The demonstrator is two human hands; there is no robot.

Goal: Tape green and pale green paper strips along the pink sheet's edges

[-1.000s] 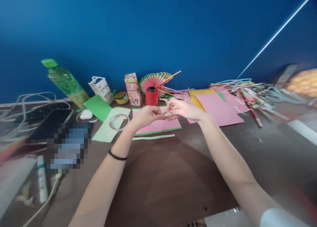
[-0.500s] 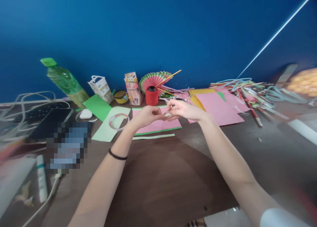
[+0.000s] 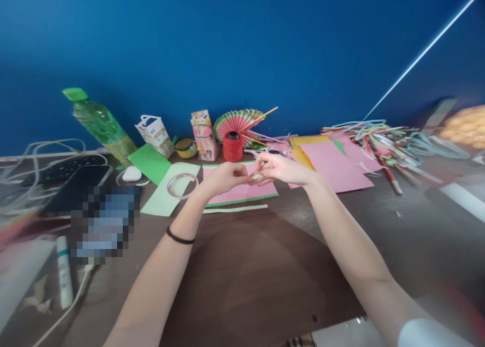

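Observation:
Above a sheet of pink paper with green edges (image 3: pixel 231 194), my two hands meet at the fingertips. A small pale piece (image 3: pixel 257 176), too small to name, sits between them. My left hand (image 3: pixel 226 178) is closed with its fingers pinched on the left end of this piece. From the other side, my right hand (image 3: pixel 283 169) pinches it too, its fingers bent. A pale green paper strip (image 3: pixel 235 209) lies just in front of the pink sheet. To the left of my left hand, a roll of tape (image 3: pixel 184 198) rests on light green paper (image 3: pixel 157 205).
Along the blue wall stand a green bottle (image 3: pixel 102 122), a milk carton (image 3: pixel 155 136), a pink box (image 3: pixel 204 135), a red thread spool (image 3: pixel 232 147) and a folded paper fan (image 3: pixel 235 122). Pink paper (image 3: pixel 337 167) and several strips lie right. A phone (image 3: pixel 109 220) and glue stick (image 3: pixel 64 274) lie left.
Almost nothing differs. Both hands keep the same pinch on the small pale piece, and the view has shifted only very slightly.

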